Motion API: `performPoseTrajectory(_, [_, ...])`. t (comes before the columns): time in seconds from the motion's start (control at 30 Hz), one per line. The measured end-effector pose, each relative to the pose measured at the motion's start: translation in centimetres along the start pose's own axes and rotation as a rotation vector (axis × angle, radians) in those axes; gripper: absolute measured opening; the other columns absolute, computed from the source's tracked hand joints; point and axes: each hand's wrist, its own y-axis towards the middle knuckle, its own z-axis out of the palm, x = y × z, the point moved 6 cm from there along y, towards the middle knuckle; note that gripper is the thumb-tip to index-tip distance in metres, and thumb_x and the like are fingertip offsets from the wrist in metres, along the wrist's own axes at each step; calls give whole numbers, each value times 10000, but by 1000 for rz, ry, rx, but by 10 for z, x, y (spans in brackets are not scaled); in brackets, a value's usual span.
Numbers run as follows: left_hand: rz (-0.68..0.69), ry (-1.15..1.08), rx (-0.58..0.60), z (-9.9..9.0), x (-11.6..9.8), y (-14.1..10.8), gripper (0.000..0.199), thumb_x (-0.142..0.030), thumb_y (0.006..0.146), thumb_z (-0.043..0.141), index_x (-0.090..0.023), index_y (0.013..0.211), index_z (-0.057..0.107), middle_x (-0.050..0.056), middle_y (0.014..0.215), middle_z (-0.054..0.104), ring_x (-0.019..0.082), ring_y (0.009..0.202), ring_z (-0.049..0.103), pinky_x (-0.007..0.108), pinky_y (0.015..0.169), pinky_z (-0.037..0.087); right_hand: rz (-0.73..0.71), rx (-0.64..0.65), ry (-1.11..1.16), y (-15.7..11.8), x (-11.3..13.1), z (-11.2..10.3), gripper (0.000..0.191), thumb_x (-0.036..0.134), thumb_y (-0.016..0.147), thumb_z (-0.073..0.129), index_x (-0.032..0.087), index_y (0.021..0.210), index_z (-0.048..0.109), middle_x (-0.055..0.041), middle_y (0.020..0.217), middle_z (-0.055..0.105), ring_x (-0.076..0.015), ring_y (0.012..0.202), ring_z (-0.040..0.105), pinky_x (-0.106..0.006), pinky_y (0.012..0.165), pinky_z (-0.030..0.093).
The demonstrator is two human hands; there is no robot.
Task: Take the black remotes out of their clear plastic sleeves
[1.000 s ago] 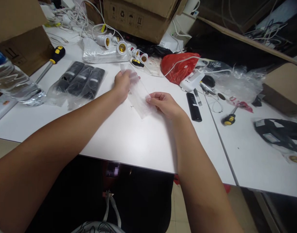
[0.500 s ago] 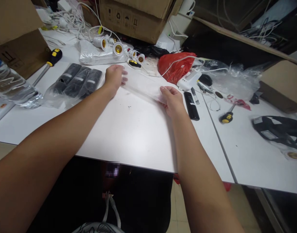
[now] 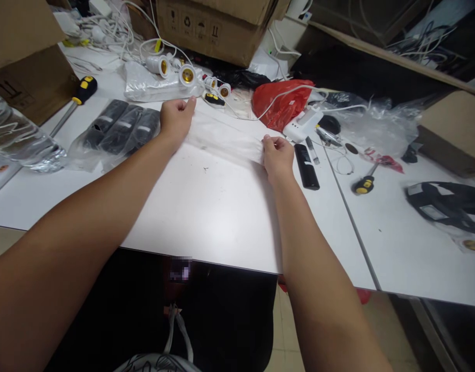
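Left hand: I see the left hand (image 3: 175, 120) with its fingers curled in and its thumb up against them, pinching the left end of the plastic sleeve.
Right hand: I have the right hand (image 3: 278, 155) with thumb and forefinger pressed together on the sleeve's right end, the other fingers folded in beneath.
Plastic sleeve: the clear, thin plastic sleeve (image 3: 227, 135) spans the gap between the two sets of fingers, over the white table (image 3: 206, 222); I cannot tell whether its lower edge touches the surface.
Wrapped rolls: three black rolls in clear film (image 3: 123, 126) lie just left of the left fingers.
Black case: to the right of the right fingers, and near them, I see a slim black case (image 3: 307, 168) with a small grey piece (image 3: 312, 150) beside it.
Lamp sockets: white lamp sockets (image 3: 186, 76) with gold insides sit just beyond the left fingertips, by a plastic-wrapped white packet (image 3: 154, 88).
Red bag: a crumpled red bag (image 3: 278, 106) lies beyond the right fingers, a white power adapter (image 3: 302, 125) at its near side.
Screwdrivers: one yellow-and-black screwdriver (image 3: 86, 90) is well left of the left fingers; a second screwdriver (image 3: 363, 184) is well right of the right ones.
Bottle: a water bottle (image 3: 24, 134) tilts at far left, well apart from either hand.
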Motion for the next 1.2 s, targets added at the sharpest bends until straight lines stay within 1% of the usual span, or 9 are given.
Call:
performPoseTrajectory(0.13, [-68,35,19,-1,-3,-3,448,-391,1099,590,-243,691,479,-19,557,330,170,805,499,261,782,421,-33,-42,-60,0,1,-5,266,422,927,657,239,775,535,27,643,497,-126,498,434,-292,481,366])
performPoseTrajectory(0.27, [-80,101,10,-3,-1,-3,423,-483,1080,578,-252,729,528,-19,543,337,171,810,466,249,795,422,-67,-65,-65,4,-2,-7,210,323,946,635,219,778,563,27,646,530,-118,499,454,-290,499,364])
performPoseTrajectory(0.37, [-32,169,8,-5,2,2,412,-512,995,680,-257,701,546,-13,566,408,178,769,457,278,714,386,-112,-115,-82,10,-7,-11,230,364,957,652,209,804,580,26,659,549,-120,535,483,-285,534,384])
performPoseTrajectory(0.47, [31,227,12,-5,3,7,424,-470,986,692,-241,660,549,-14,606,468,162,714,423,311,663,323,-120,-147,-70,13,-10,-12,282,434,962,665,207,815,582,17,686,568,-121,548,499,-283,535,398])
performPoseTrajectory(0.57, [51,232,18,-4,1,7,446,-540,1008,652,-245,697,526,-22,595,426,165,711,391,324,648,287,-47,-125,-18,12,-12,-9,268,418,980,643,213,826,567,15,720,583,-106,482,486,-282,476,388])
performPoseTrajectory(0.63, [44,209,39,-2,0,3,422,-591,1015,631,-253,790,519,-35,592,393,163,716,378,316,658,278,-14,-134,16,9,-11,-8,223,378,988,628,219,849,558,27,715,564,-97,438,464,-277,434,373])
performPoseTrajectory(0.77, [36,160,85,0,-2,-1,353,-608,1006,626,-272,987,519,-54,623,433,151,724,416,299,681,288,-24,-191,-4,7,-9,-12,170,356,978,644,224,904,567,52,667,510,-91,412,437,-263,405,361])
performPoseTrajectory(0.93, [25,68,46,-1,3,2,425,-653,856,766,-305,984,558,-32,644,537,198,757,544,324,630,333,-35,-211,-81,11,-13,-17,189,382,996,627,225,913,560,59,623,498,-101,405,461,-268,428,366])
performPoseTrajectory(1.2, [-15,16,120,6,0,-3,479,-691,891,750,-270,1058,595,-19,685,593,184,797,556,295,633,370,-17,-224,-97,18,-21,-18,204,409,1005,620,218,954,569,36,682,519,-130,476,527,-293,489,414])
